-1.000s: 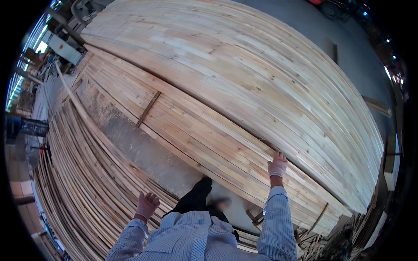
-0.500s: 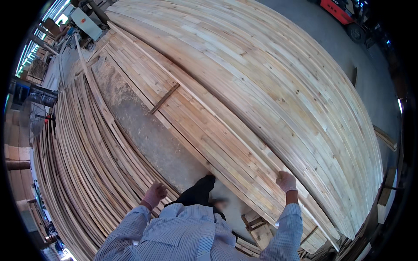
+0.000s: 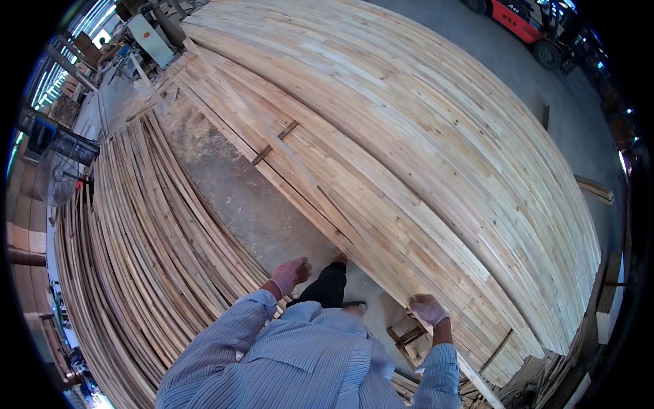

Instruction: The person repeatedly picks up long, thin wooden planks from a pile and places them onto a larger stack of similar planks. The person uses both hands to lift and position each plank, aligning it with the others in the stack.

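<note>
A long, thin wooden strip [image 3: 338, 217] runs slantwise over the near edge of the low board stack [image 3: 347, 184], blurred by motion. My right hand [image 3: 429, 310], in a pale glove that leaves the fingertips bare, is closed round it near its close end. The tail of the strip sticks out past my right forearm toward the lower edge. My left hand [image 3: 291, 275], gloved alike, hovers over the gap beside the brown strips [image 3: 184, 238]. Its fingers are loosely bent and apart, with nothing in them.
A wide, higher stack of pale boards [image 3: 436, 143] spreads to the right. A dark crosspiece [image 3: 275, 142] lies across the low stack. Sawdust covers the floor [image 3: 252, 204] between the piles. A fan [image 3: 60, 172] stands at left, a red forklift [image 3: 514, 22] at far right.
My right hand has drawn the strip left, off the seam by the high stack and across the low stack. My left hand has moved right and slightly up.
</note>
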The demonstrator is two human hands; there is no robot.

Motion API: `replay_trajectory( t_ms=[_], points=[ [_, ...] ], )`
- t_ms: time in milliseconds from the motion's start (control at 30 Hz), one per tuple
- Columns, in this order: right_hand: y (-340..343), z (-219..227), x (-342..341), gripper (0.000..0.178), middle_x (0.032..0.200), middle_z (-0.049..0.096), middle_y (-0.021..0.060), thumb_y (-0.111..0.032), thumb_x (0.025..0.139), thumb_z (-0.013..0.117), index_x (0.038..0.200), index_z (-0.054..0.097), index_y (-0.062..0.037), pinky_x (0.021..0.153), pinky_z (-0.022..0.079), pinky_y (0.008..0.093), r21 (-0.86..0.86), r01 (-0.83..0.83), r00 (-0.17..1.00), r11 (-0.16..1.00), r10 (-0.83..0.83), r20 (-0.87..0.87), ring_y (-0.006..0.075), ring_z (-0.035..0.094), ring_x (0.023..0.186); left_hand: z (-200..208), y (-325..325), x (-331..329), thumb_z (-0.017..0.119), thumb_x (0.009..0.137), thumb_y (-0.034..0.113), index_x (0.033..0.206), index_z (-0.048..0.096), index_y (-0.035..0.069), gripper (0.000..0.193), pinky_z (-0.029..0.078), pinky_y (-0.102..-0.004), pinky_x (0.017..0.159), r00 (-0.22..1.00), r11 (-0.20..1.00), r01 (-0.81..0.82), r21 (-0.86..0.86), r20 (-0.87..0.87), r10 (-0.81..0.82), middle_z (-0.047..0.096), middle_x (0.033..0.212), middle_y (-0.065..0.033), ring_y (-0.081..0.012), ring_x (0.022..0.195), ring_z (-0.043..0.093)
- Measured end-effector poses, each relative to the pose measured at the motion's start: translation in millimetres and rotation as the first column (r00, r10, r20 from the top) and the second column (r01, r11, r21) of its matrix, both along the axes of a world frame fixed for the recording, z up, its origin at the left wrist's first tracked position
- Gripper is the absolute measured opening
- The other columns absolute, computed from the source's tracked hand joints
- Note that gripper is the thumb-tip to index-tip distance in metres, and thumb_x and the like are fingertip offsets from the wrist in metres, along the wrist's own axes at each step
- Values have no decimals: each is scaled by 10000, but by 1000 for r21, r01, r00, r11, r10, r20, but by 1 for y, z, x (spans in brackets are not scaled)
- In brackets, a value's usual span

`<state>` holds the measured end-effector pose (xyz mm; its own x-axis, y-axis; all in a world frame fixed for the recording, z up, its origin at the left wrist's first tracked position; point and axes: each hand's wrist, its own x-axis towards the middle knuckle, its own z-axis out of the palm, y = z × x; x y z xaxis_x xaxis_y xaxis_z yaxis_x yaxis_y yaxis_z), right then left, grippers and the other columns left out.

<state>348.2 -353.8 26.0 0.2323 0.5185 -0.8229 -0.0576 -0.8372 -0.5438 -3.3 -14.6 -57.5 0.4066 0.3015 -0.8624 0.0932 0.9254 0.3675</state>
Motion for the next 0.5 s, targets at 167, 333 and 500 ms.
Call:
replay_trajectory(
  t_ms=[167, 333, 500],
  points=[
    [-51, 11, -49, 350, 913, 718, 97, -147, 847, 658, 1128, 673, 61, 806, 522, 323, -22, 17, 1000, 1000, -17, -19, 191, 681, 832, -26, -18, 21, 639, 960, 232, 1182, 618, 51, 287, 583, -387, 803, 986, 994, -74, 75, 152, 62, 698, 1035, -116, -268, 902, 693],
    [-116, 3, -95, 356, 910, 721, 89, -150, 840, 671, 1128, 675, 59, 815, 524, 321, -4, 122, 988, 992, -122, -96, 180, 678, 826, -14, -43, 56, 656, 957, 276, 1175, 613, 60, 310, 590, -345, 713, 971, 986, -61, 155, 237, 23, 698, 1025, -93, -246, 855, 699],
    [-119, 57, -149, 377, 931, 733, 132, -205, 849, 657, 1188, 672, -40, 791, 540, 379, -12, -171, 934, 985, 166, 316, 274, 694, 884, -1, -66, 73, 687, 918, 340, 1085, 627, 62, 331, 591, -371, 645, 989, 952, -146, 269, 57, 136, 679, 936, -86, -249, 814, 692]
  ],
)
